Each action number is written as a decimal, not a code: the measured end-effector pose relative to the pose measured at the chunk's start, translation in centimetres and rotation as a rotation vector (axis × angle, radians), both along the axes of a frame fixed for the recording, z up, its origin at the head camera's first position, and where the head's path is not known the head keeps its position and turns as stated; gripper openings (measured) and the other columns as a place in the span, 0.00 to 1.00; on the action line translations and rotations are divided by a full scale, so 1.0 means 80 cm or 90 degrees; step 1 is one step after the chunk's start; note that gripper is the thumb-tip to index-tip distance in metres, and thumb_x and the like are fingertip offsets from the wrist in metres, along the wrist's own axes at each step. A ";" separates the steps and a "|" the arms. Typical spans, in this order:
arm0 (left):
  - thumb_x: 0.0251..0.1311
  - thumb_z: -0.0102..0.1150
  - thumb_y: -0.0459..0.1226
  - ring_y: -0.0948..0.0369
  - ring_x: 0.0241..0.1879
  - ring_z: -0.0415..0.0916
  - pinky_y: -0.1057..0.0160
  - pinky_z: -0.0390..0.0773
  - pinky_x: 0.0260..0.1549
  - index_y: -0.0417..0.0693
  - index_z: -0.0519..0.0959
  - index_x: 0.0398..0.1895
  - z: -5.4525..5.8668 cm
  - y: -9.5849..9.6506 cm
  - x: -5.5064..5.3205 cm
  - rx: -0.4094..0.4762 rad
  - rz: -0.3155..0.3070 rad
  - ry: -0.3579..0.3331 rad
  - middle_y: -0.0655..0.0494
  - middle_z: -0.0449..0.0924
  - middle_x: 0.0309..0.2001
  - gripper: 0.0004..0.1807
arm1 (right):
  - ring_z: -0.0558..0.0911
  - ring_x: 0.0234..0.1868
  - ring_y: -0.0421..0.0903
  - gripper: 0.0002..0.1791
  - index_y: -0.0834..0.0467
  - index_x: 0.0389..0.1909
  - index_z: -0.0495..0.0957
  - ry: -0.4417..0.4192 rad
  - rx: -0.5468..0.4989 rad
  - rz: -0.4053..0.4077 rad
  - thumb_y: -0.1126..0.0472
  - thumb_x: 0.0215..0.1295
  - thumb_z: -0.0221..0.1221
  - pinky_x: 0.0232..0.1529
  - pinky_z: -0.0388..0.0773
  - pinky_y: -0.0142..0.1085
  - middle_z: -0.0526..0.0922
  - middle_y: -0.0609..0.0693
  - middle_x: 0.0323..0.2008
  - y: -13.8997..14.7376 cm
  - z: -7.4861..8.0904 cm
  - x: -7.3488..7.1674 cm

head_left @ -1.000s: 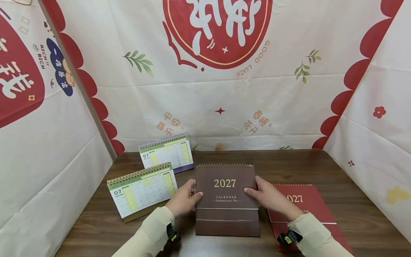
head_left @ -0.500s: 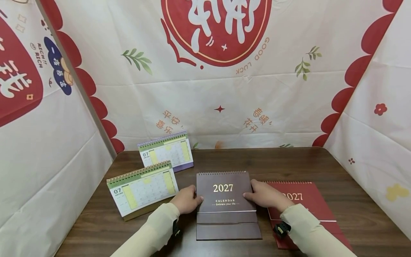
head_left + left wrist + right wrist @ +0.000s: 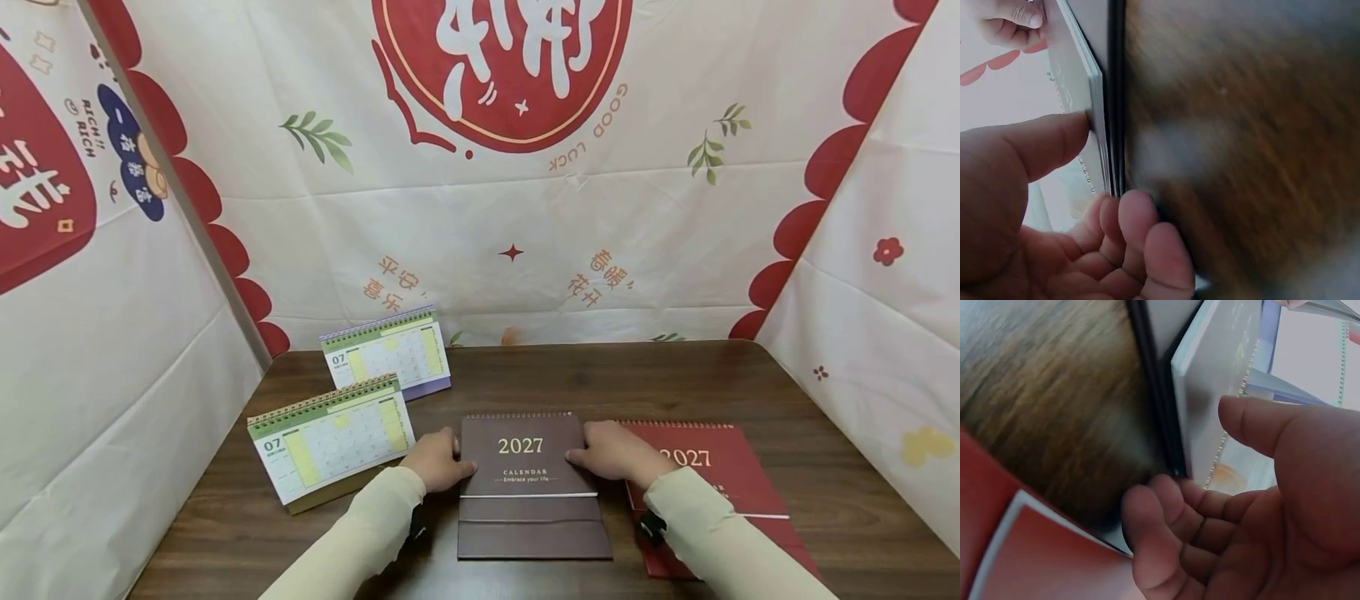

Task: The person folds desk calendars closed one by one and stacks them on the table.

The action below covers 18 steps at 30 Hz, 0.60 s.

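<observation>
A brown 2027 desk calendar [image 3: 522, 458] lies folded low on the table, its spiral binding at the far side. My left hand [image 3: 438, 460] grips its left edge; in the left wrist view the thumb [image 3: 1054, 140] presses on the cover and the fingers [image 3: 1138, 215] curl at the edge beside the tabletop. On the opposite edge is my right hand [image 3: 615, 452], its thumb over the cover. In the right wrist view that thumb [image 3: 1250, 422] stands close above the cover, with curled fingers [image 3: 1160, 506] at the edge; contact of the thumb is hard to tell.
A red 2027 calendar [image 3: 708, 483] lies to the right, partly under my right forearm. Two standing calendars, one gold-based [image 3: 337, 446] and one purple-based [image 3: 393, 354], stand at the left. A printed white cloth [image 3: 480, 217] hangs behind the wooden table [image 3: 600, 375].
The brown calendar has gone from raised and tilted to lying flatter, its spiral edge sinking toward the table. Both hands have lowered with it. The other calendars stay put.
</observation>
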<state>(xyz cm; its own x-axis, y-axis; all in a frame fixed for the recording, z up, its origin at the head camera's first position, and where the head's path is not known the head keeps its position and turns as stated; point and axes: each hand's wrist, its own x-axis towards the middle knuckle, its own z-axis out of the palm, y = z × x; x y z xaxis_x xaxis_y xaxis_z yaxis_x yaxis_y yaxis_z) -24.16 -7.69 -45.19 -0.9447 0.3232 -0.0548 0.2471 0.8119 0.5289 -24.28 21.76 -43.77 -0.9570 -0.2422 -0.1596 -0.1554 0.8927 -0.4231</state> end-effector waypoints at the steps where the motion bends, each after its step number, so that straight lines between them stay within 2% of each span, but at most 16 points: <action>1: 0.58 0.68 0.43 0.57 0.26 0.70 0.55 0.73 0.29 0.43 0.70 0.31 0.001 0.001 0.001 0.006 0.006 0.006 0.52 0.73 0.25 0.17 | 0.73 0.25 0.47 0.13 0.62 0.33 0.77 0.012 0.004 -0.003 0.55 0.67 0.63 0.28 0.71 0.42 0.74 0.52 0.23 0.000 0.001 0.001; 3: 0.58 0.67 0.43 0.56 0.28 0.71 0.54 0.73 0.31 0.41 0.70 0.33 0.002 0.004 0.003 0.015 0.015 0.022 0.52 0.72 0.27 0.17 | 0.76 0.28 0.49 0.14 0.63 0.35 0.77 0.047 0.018 -0.003 0.55 0.66 0.63 0.31 0.74 0.45 0.76 0.53 0.26 -0.001 0.004 0.002; 6: 0.59 0.65 0.44 0.53 0.32 0.73 0.51 0.75 0.35 0.39 0.72 0.38 0.001 0.014 0.007 0.022 0.013 0.062 0.50 0.73 0.32 0.18 | 0.79 0.40 0.55 0.18 0.65 0.43 0.78 0.118 0.046 0.006 0.53 0.66 0.64 0.41 0.76 0.52 0.79 0.57 0.37 -0.005 0.007 0.005; 8: 0.60 0.64 0.45 0.50 0.39 0.75 0.49 0.76 0.42 0.38 0.75 0.44 0.001 0.023 0.009 0.028 0.001 0.084 0.47 0.73 0.39 0.20 | 0.77 0.50 0.61 0.22 0.66 0.49 0.77 0.161 0.051 0.020 0.52 0.66 0.64 0.50 0.74 0.56 0.78 0.62 0.46 -0.010 0.007 0.006; 10: 0.61 0.63 0.46 0.45 0.50 0.74 0.47 0.74 0.50 0.39 0.76 0.51 -0.001 0.032 0.012 0.029 -0.018 0.093 0.42 0.73 0.48 0.22 | 0.72 0.59 0.66 0.27 0.67 0.55 0.75 0.182 0.045 0.032 0.50 0.66 0.63 0.56 0.70 0.59 0.74 0.66 0.55 -0.016 0.006 0.007; 12: 0.64 0.61 0.46 0.40 0.63 0.66 0.45 0.68 0.60 0.41 0.75 0.58 -0.004 0.042 0.014 0.025 -0.049 0.095 0.38 0.69 0.60 0.25 | 0.65 0.66 0.69 0.31 0.68 0.60 0.72 0.181 0.037 0.042 0.48 0.67 0.62 0.60 0.66 0.63 0.69 0.71 0.62 -0.022 0.004 0.008; 14: 0.66 0.59 0.47 0.39 0.71 0.55 0.42 0.61 0.65 0.44 0.73 0.63 -0.008 0.049 0.017 0.009 -0.084 0.088 0.38 0.62 0.69 0.26 | 0.58 0.70 0.71 0.36 0.69 0.65 0.69 0.167 0.047 0.048 0.46 0.68 0.61 0.61 0.62 0.65 0.63 0.73 0.67 -0.029 -0.002 0.010; 16: 0.68 0.57 0.49 0.39 0.74 0.44 0.38 0.55 0.67 0.46 0.69 0.68 -0.012 0.055 0.020 -0.017 -0.114 0.076 0.38 0.54 0.74 0.29 | 0.53 0.72 0.71 0.40 0.68 0.70 0.64 0.139 0.070 0.049 0.42 0.69 0.58 0.62 0.59 0.67 0.57 0.73 0.71 -0.034 -0.007 0.012; 18: 0.69 0.54 0.53 0.41 0.76 0.39 0.36 0.52 0.67 0.50 0.64 0.73 -0.016 0.058 0.021 -0.060 -0.129 0.057 0.39 0.48 0.77 0.33 | 0.48 0.74 0.70 0.44 0.68 0.73 0.60 0.109 0.093 0.050 0.39 0.70 0.56 0.63 0.55 0.68 0.52 0.72 0.73 -0.040 -0.013 0.016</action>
